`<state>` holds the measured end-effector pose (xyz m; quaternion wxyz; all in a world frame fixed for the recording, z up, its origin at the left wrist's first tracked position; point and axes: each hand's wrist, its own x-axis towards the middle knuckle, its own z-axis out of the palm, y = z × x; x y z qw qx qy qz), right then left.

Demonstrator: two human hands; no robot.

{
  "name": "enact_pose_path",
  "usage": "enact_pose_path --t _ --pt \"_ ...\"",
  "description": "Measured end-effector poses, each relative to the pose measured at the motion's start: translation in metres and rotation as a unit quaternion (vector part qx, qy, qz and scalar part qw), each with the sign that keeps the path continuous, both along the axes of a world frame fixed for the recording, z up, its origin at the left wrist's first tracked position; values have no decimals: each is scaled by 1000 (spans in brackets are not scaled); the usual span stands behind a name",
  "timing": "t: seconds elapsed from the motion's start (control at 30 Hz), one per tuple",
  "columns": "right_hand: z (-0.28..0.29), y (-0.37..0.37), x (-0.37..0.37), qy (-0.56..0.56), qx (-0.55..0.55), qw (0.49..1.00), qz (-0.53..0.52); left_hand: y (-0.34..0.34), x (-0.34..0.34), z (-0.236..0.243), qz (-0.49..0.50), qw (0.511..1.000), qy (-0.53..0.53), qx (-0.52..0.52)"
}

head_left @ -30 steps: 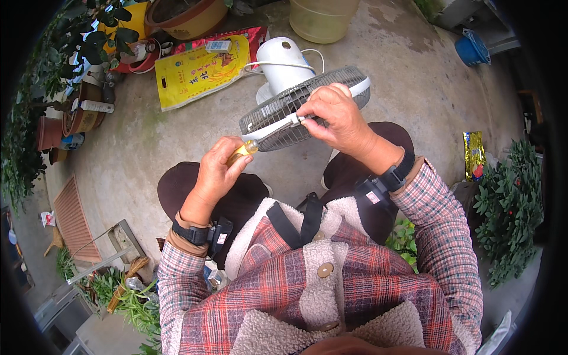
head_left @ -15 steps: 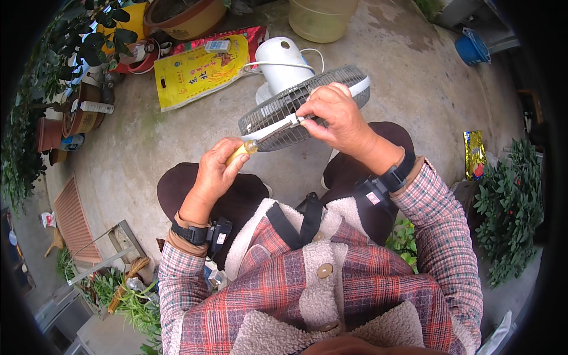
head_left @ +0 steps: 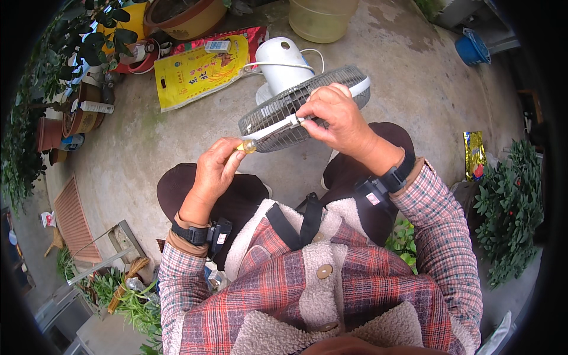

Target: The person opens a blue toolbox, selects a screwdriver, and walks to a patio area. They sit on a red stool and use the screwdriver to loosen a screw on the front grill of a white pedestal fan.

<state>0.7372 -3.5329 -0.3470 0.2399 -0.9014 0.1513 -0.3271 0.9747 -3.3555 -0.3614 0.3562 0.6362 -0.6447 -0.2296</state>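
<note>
A white electric fan [head_left: 283, 64] with a grey wire grille [head_left: 283, 139] lies on the concrete in front of me, its white rim band facing me. My left hand [head_left: 214, 168] is closed round the yellow, partly clear handle of a screwdriver [head_left: 249, 146], just left of the rim. Its shaft runs along the band toward a small joint [head_left: 294, 120], where I cannot make out the tip's contact. My right hand [head_left: 338, 116] pinches the rim band at that joint between thumb and fingers.
Behind the fan lie a yellow printed bag [head_left: 204, 70] and a small box [head_left: 218, 46]. A pale bucket [head_left: 323, 19] and a large plant pot [head_left: 183, 21] stand farther off. To the right are a blue bucket [head_left: 472, 47], a gold packet [head_left: 474, 155] and a leafy bush [head_left: 510, 204].
The screwdriver handle has turned slightly in my left hand, with less of its yellow part showing. My right hand and the fan have hardly moved.
</note>
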Motion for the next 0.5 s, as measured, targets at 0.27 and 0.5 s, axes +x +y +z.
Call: enact_pose_path --t 0.27,0.5 --pt "1 0 0 3 -4 1000 -4 3 -5 1 49 999 16 17" --pt "1 0 0 3 -1 1000 -1 0 4 -3 -14 1000 -13 2"
